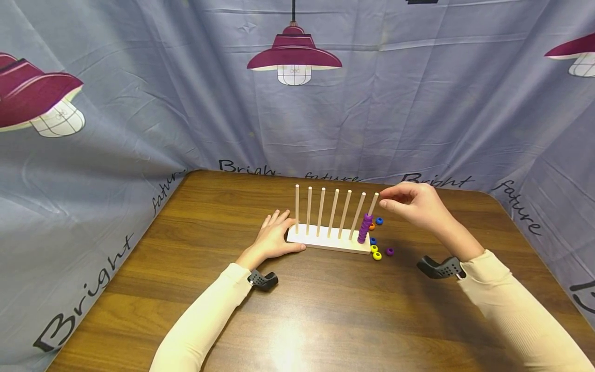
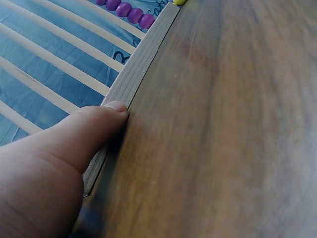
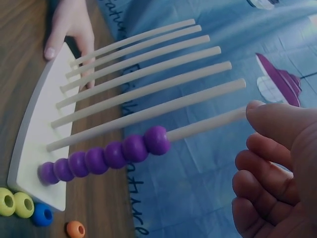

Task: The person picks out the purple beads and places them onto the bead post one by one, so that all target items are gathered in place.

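A pale wooden peg stand (image 1: 329, 238) with several upright rods stands on the table. Purple beads (image 1: 365, 227) are stacked on its rightmost rod, whose upper part stays bare. My left hand (image 1: 274, 238) grips the left end of the base, thumb along the front edge and fingers behind. In the left wrist view the thumb (image 2: 94, 129) presses against that edge. Beside the tip of the beaded rod is my right hand (image 1: 418, 204), with loosely bent fingers and no bead visible in it. In the right wrist view its thumb (image 3: 277, 119) appears at the rod's tip; contact is unclear.
Loose beads lie by the base's right end: yellow (image 1: 377, 256), blue (image 1: 379, 221), orange (image 1: 372, 227) and purple (image 1: 390, 252). They rest on a brown wooden table (image 1: 288, 305). A grey-blue printed curtain (image 1: 334, 124) hangs behind the table and at both sides.
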A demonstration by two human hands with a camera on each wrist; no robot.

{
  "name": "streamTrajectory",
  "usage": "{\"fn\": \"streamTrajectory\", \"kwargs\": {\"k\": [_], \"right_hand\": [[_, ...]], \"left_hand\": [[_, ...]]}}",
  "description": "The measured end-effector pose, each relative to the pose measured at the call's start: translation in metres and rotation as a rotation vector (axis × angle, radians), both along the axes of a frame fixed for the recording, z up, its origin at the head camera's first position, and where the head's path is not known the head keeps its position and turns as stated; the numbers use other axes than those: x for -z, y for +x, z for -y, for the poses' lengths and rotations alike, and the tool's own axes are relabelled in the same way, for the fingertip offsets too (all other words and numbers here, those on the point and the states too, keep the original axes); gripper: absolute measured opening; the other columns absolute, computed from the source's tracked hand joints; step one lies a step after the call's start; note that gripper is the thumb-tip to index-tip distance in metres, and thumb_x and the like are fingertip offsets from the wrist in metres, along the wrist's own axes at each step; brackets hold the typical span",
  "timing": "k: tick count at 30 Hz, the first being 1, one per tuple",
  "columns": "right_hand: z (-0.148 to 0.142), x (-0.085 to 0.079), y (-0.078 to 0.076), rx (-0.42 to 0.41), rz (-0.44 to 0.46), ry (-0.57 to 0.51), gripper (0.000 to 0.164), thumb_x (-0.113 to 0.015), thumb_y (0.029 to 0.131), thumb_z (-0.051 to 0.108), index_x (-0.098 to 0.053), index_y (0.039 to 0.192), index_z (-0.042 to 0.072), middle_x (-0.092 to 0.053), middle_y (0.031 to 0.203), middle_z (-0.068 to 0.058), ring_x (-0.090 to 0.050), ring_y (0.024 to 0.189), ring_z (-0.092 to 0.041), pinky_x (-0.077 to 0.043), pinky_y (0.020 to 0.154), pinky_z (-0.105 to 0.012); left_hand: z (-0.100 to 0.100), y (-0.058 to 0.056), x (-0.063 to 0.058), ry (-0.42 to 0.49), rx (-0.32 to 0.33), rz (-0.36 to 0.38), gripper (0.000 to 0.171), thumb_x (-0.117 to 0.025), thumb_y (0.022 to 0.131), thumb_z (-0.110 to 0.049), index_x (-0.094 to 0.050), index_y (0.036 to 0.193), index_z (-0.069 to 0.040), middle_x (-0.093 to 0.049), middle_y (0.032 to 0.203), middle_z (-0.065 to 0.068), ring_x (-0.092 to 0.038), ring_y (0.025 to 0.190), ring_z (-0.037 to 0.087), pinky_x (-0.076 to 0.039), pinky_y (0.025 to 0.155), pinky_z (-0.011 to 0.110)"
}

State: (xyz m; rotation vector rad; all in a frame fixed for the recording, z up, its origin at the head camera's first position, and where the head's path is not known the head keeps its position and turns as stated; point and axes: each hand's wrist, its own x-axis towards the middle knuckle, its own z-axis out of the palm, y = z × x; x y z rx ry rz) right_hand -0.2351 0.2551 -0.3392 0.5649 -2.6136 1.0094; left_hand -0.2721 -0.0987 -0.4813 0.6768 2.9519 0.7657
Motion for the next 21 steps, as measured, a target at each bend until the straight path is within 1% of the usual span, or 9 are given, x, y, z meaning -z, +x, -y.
{"fn": "streamTrajectory", "kwargs": {"k": [1,3,4,6,8,10,11,12,21], "right_hand": [[-0.001,0.002,0.000,0.003,0.002,0.002,0.017,-0.078,0.089,0.015,-0.079,0.103,0.006,-0.077,0.094,-0.009,-0.060,0.073,0.007,-0.048,0.064,-0.011],[-0.004,0.004,0.000,0.006,0.008,0.003,0.017,-0.077,0.090,0.015,-0.079,0.104,0.006,-0.077,0.094,-0.009,-0.061,0.073,0.007,-0.049,0.064,-0.011],[-0.005,0.006,0.000,0.008,0.008,0.005,0.016,-0.077,0.090,0.015,-0.079,0.103,0.006,-0.077,0.093,-0.005,-0.061,0.073,0.006,-0.049,0.063,-0.012],[-0.008,0.010,0.000,0.007,0.004,0.004,0.016,-0.077,0.090,0.014,-0.079,0.103,0.006,-0.077,0.092,-0.004,-0.061,0.073,0.006,-0.049,0.063,-0.012],[-0.011,0.015,0.001,0.002,0.000,-0.004,0.016,-0.077,0.089,0.013,-0.079,0.103,0.005,-0.078,0.093,-0.008,-0.061,0.073,0.007,-0.049,0.063,-0.011],[-0.014,0.021,0.001,-0.004,-0.008,-0.014,0.016,-0.078,0.088,0.011,-0.079,0.102,0.004,-0.078,0.093,-0.010,-0.061,0.073,0.008,-0.049,0.064,-0.010],[-0.014,0.025,0.001,-0.007,-0.009,-0.019,0.016,-0.078,0.088,0.010,-0.079,0.102,0.004,-0.078,0.094,-0.014,-0.061,0.074,0.009,-0.049,0.064,-0.010],[-0.015,0.028,0.002,-0.006,-0.008,-0.018,0.016,-0.078,0.088,0.010,-0.078,0.102,0.004,-0.078,0.095,-0.015,-0.061,0.074,0.010,-0.049,0.064,-0.009],[-0.022,0.058,0.006,0.032,0.027,0.015,0.018,-0.080,0.086,0.012,-0.078,0.101,0.001,-0.077,0.093,-0.013,-0.059,0.073,0.008,-0.049,0.064,-0.010]], "left_hand": [[0.000,0.000,0.000,-0.001,0.000,0.000,0.075,-0.077,0.080,-0.057,-0.059,0.142,-0.019,-0.036,0.165,0.017,-0.020,0.157,0.042,-0.011,0.129,0.058],[0.000,0.000,0.000,-0.002,-0.001,0.001,0.075,-0.077,0.080,-0.057,-0.059,0.142,-0.019,-0.036,0.165,0.017,-0.020,0.157,0.043,-0.011,0.129,0.058],[0.000,0.000,0.000,-0.004,-0.001,0.001,0.075,-0.077,0.080,-0.057,-0.059,0.142,-0.019,-0.036,0.165,0.017,-0.020,0.157,0.042,-0.011,0.129,0.058],[0.000,0.000,0.001,-0.005,-0.001,0.000,0.075,-0.077,0.080,-0.057,-0.059,0.142,-0.019,-0.036,0.164,0.017,-0.020,0.157,0.043,-0.011,0.129,0.058],[0.000,0.000,0.001,-0.004,-0.001,-0.003,0.075,-0.077,0.080,-0.057,-0.059,0.142,-0.019,-0.036,0.164,0.018,-0.021,0.157,0.043,-0.012,0.129,0.058],[0.000,0.000,0.001,-0.005,0.000,-0.003,0.076,-0.077,0.080,-0.057,-0.058,0.143,-0.019,-0.036,0.164,0.017,-0.020,0.157,0.043,-0.012,0.129,0.058],[0.000,0.000,0.001,-0.004,0.001,-0.003,0.076,-0.077,0.080,-0.057,-0.058,0.143,-0.018,-0.036,0.164,0.018,-0.020,0.157,0.043,-0.012,0.129,0.058],[0.000,0.000,0.000,-0.001,0.001,-0.002,0.076,-0.077,0.080,-0.057,-0.058,0.143,-0.018,-0.036,0.164,0.018,-0.020,0.157,0.043,-0.012,0.129,0.058],[0.000,0.000,0.000,0.002,0.002,-0.004,0.076,-0.077,0.080,-0.057,-0.059,0.142,-0.017,-0.036,0.164,0.018,-0.021,0.157,0.043,-0.012,0.129,0.058]]}}
